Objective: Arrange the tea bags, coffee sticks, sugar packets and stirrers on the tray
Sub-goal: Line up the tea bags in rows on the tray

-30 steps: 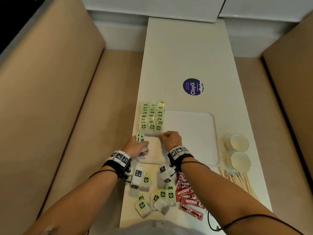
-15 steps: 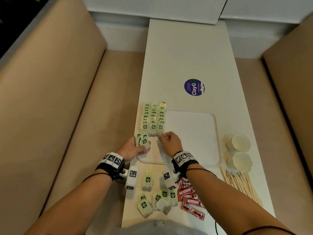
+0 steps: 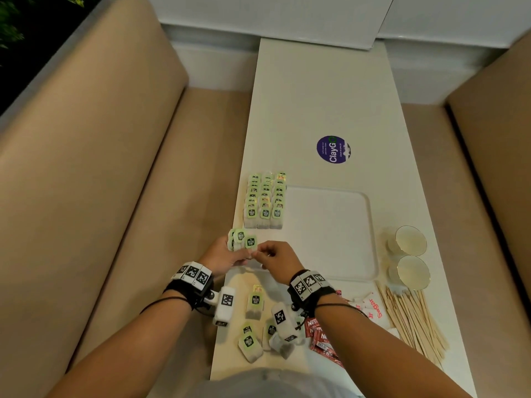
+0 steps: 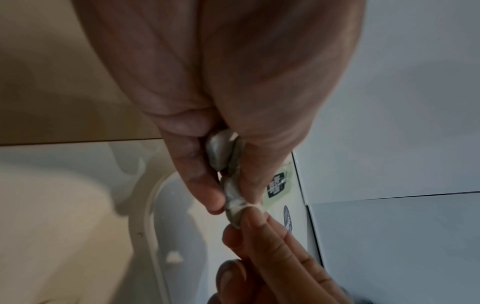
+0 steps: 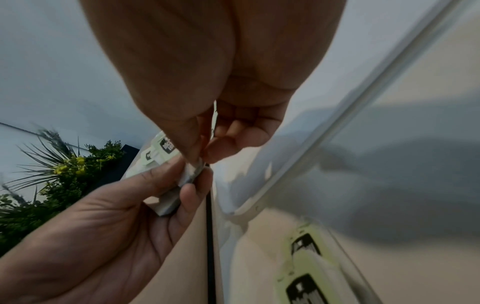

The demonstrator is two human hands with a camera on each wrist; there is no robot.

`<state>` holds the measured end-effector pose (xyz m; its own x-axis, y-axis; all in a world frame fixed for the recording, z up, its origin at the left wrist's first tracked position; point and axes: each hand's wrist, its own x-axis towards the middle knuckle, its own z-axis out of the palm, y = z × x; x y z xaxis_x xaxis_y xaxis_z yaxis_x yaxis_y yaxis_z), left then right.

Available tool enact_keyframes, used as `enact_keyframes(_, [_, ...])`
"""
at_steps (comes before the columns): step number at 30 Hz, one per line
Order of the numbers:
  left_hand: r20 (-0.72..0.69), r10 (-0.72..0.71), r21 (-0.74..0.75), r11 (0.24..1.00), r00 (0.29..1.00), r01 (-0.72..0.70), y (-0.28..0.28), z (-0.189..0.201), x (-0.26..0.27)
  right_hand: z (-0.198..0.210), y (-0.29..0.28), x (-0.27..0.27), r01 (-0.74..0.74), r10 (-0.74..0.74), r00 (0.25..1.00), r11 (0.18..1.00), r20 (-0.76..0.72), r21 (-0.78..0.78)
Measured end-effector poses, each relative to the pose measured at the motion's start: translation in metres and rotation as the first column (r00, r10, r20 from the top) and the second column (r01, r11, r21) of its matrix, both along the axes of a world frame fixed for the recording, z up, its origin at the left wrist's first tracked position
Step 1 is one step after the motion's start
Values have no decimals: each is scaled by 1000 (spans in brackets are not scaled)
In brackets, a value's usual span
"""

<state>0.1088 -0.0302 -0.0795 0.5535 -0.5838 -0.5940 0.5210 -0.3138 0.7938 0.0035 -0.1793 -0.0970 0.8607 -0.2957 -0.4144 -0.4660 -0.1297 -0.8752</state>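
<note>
right grip (image 3: 270,255) now at held tea bags (image 3: 240,239)

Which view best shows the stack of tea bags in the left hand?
The head view: the held tea bags show fanned green labels above the left hand. The left wrist view shows only pinched edges and one label; the right wrist view shows the stack side-on, partly hidden by fingers.

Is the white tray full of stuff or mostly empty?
Mostly empty. The tray holds only three rows of tea bags along its left side; the rest of its surface shows bare white.
</note>
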Motion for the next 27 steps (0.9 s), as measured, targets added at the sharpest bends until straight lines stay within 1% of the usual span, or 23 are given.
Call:
enact_keyframes(2, [4, 28, 13, 1000, 1000, -28, 2, -2, 0, -2, 0, 1, 15, -16, 1000, 1000, -15, -17])
enact_keyframes(6, [-7, 134, 69, 989, 991, -133, 10, -8, 2, -2, -7, 11, 78, -82, 996, 994, -47, -77])
enact_keyframes(11, [-71, 185, 61, 982, 980, -181, 14, -8, 2, -6, -15, 37, 81, -111, 982, 978, -151, -194])
enact_keyframes(16, [-113, 200, 49, 979, 973, -196, 18, -8, 3, -3, -17, 53, 26, -94, 969, 959, -230, -281])
enact_keyframes(21, [-133, 179, 36, 984, 975, -175, 22, -11, 3, -5, -15, 65, -43, -47, 955, 955, -294, -293])
enact_keyframes(24, [-122, 153, 2, 988, 981, -154, 23, -9, 2, -2, -17, 68, -44, -51, 951, 954, -305, -296])
enact_keyframes(27, [-101, 137, -11, 990, 985, -139, 23, -7, 2, -2, -16, 68, -9, -86, 949, 954, -305, -298])
